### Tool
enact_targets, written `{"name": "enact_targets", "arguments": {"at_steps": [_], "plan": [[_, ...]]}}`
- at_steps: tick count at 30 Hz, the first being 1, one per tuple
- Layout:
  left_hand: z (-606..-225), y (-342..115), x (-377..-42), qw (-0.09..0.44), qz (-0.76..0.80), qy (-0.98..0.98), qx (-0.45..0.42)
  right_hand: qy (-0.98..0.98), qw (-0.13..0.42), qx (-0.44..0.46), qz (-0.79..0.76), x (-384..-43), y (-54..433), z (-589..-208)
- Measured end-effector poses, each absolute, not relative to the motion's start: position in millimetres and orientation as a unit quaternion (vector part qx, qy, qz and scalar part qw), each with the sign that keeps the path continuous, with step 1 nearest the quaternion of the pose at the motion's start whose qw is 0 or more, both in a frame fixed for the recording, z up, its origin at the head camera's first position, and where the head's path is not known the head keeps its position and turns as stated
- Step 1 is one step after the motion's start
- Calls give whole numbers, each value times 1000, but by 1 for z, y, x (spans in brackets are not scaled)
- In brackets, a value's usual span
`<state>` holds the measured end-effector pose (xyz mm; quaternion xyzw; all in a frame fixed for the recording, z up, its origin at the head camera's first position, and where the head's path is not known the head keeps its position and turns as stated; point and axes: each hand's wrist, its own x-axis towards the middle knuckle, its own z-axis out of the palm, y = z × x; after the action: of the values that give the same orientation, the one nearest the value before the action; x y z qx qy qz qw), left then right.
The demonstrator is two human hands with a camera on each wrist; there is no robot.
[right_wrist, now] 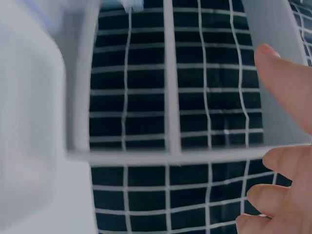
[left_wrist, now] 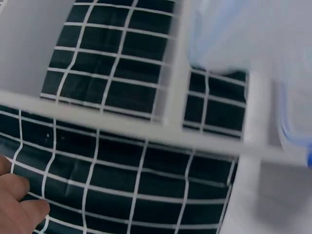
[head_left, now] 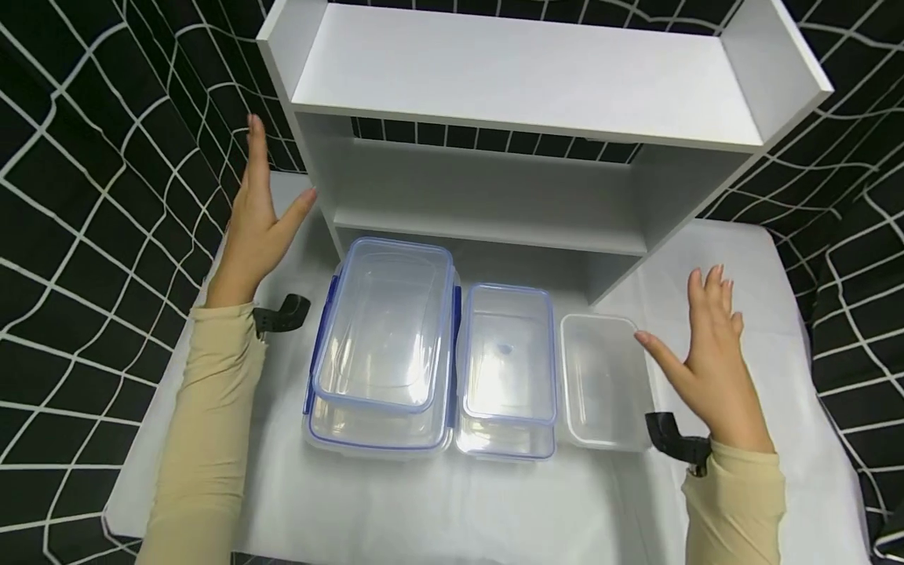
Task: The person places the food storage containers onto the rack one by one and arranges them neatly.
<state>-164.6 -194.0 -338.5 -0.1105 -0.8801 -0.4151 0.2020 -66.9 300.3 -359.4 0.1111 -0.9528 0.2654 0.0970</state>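
Note:
My left hand (head_left: pixel 249 224) is raised beside the shelf's left side, fingers extended and thumb spread, holding nothing. On the other side, my right hand (head_left: pixel 716 373) hovers right of the small clear container (head_left: pixel 607 384), also holding nothing. Two large blue-rimmed food containers stand stacked, the upper one (head_left: pixel 388 322) set back on the lower one (head_left: pixel 374 430). Next to them is a narrower blue-rimmed pair, its upper container (head_left: pixel 510 353) over a lower one (head_left: pixel 504 445). The left wrist view catches part of the left hand (left_wrist: pixel 22 207); the right wrist view shows the right hand's fingers (right_wrist: pixel 273 200).
A white shelf unit (head_left: pixel 523 71) with open tiers stands behind the containers. White cloth covers the table (head_left: pixel 424 518). Black fabric with a white grid (head_left: pixel 71 314) surrounds it. Each wrist carries a black camera mount (head_left: pixel 282 314).

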Motion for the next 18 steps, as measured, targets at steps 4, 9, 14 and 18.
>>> {"name": "enact_targets", "arguments": {"at_steps": [4,9,14,18], "plan": [[-340,-185,-179,228,-452,-854,-116,-946,81,122,290,-51,279,-377],[-331,-167,-189,198,-576,-785,-108,-937,74,126,317,-34,264,-394],[-324,-158,-190,192,-669,-713,-77,-921,67,142,358,-27,236,-412],[-333,-156,-199,211,-669,-711,-51,-910,44,161,379,-24,215,-423]]}}
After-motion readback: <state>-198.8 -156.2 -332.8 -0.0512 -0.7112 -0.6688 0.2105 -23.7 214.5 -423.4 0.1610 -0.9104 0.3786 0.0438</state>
